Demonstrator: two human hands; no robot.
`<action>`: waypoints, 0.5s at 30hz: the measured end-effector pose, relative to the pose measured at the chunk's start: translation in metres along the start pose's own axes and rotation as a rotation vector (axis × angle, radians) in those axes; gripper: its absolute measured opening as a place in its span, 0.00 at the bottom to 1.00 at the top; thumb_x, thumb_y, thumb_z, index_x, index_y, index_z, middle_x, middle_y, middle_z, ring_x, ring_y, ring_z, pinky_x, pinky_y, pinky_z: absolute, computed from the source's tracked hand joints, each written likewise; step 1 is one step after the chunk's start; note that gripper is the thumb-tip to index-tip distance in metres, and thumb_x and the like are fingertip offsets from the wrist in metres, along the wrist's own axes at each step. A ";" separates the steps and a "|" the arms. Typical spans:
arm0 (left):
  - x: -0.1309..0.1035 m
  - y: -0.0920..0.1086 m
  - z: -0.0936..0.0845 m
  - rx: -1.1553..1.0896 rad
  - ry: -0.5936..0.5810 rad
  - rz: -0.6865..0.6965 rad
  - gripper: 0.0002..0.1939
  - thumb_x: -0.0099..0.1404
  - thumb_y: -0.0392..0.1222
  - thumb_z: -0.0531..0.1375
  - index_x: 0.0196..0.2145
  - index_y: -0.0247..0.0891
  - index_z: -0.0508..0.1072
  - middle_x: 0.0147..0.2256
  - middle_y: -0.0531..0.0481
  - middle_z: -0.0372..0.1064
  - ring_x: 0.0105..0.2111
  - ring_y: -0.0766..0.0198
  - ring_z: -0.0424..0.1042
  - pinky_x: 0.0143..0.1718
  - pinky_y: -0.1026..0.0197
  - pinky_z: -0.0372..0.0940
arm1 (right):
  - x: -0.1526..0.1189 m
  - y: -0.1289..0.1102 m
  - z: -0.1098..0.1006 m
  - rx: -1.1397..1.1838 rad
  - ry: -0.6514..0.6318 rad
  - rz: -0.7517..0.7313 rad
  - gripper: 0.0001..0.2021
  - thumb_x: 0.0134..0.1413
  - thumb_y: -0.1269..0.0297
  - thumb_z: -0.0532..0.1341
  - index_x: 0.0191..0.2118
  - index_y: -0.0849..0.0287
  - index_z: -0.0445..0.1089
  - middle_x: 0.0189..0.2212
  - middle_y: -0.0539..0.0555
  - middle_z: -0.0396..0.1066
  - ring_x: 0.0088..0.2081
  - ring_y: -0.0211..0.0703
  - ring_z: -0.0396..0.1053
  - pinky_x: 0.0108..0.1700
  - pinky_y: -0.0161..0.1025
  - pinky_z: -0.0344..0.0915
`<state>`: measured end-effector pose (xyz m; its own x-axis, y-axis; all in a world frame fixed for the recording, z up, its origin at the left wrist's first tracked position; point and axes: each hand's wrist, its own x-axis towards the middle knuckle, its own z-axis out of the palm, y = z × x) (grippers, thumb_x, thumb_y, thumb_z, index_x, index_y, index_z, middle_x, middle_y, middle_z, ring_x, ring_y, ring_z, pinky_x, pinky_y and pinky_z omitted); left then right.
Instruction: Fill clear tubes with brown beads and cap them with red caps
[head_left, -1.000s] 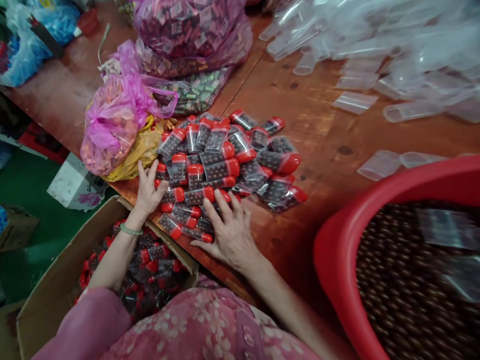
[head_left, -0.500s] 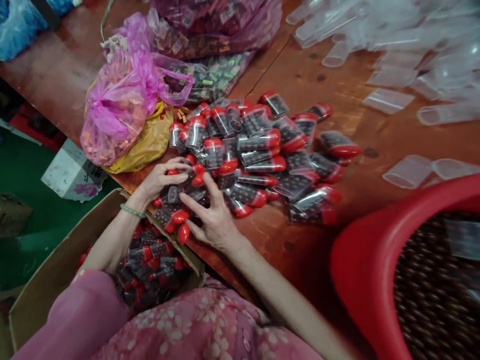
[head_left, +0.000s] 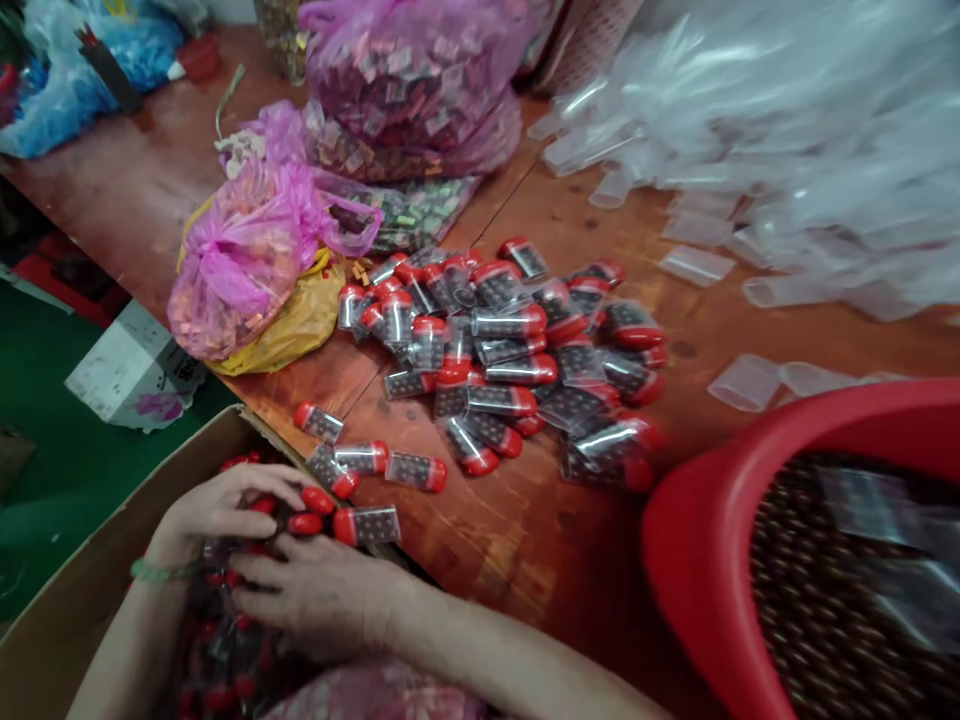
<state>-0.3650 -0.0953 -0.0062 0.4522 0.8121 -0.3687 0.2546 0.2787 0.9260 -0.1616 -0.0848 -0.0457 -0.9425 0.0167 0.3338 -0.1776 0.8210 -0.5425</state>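
Observation:
My left hand (head_left: pixel 217 505), with a green bangle at its wrist, curls around several small clear plastic tubes with red caps (head_left: pixel 306 523) and dark round beads inside. From the other side my right hand (head_left: pixel 330 590) presses against the same cluster, its fingers partly hidden and a little blurred. Both hands are over the mouth of a cardboard box (head_left: pixel 67 590) at the table edge, which holds many more such tubes (head_left: pixel 217 690). One loose tube (head_left: pixel 375 524) lies at the edge beside my right hand. Beyond are a few scattered tubes (head_left: pixel 416 471) and a larger pile (head_left: pixel 502 402).
A red tub (head_left: pixel 694 520) of dark beads stands at the right. Clear empty sleeves (head_left: pixel 697 265) are heaped at the back right. Pink bags (head_left: pixel 232 260) and a yellow bag (head_left: pixel 300 325) sit at the back left. A white carton (head_left: pixel 135 370) is on the green floor.
Both hands have drawn a cluster of tubes from the near left of the pile over the table edge to above the box. A few tubes stay behind on bare wood. The view has shifted.

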 end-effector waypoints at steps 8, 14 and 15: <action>0.074 0.033 -0.017 0.450 0.436 0.082 0.19 0.64 0.51 0.59 0.47 0.36 0.73 0.48 0.42 0.73 0.48 0.54 0.72 0.52 0.53 0.66 | -0.083 0.097 -0.110 -0.373 1.023 0.655 0.13 0.59 0.56 0.60 0.41 0.60 0.71 0.39 0.58 0.74 0.44 0.47 0.70 0.49 0.46 0.64; 0.217 0.043 -0.039 0.873 0.654 0.351 0.33 0.65 0.57 0.55 0.58 0.30 0.63 0.59 0.34 0.61 0.60 0.51 0.60 0.62 0.47 0.54 | -0.149 0.160 -0.127 -0.520 1.292 1.598 0.37 0.53 0.39 0.55 0.57 0.69 0.65 0.61 0.76 0.53 0.63 0.73 0.50 0.58 0.70 0.48; 0.233 0.043 -0.043 0.948 0.679 0.303 0.33 0.66 0.58 0.53 0.59 0.30 0.62 0.60 0.34 0.60 0.61 0.50 0.58 0.62 0.46 0.52 | -0.152 0.163 -0.126 -0.459 1.271 1.637 0.38 0.54 0.39 0.54 0.58 0.68 0.63 0.61 0.76 0.54 0.62 0.72 0.53 0.57 0.69 0.50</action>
<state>-0.2849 0.1277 -0.0484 0.1327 0.9629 0.2348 0.8714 -0.2263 0.4353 -0.0113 0.1185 -0.0874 0.5619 0.8054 0.1886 0.6536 -0.2926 -0.6980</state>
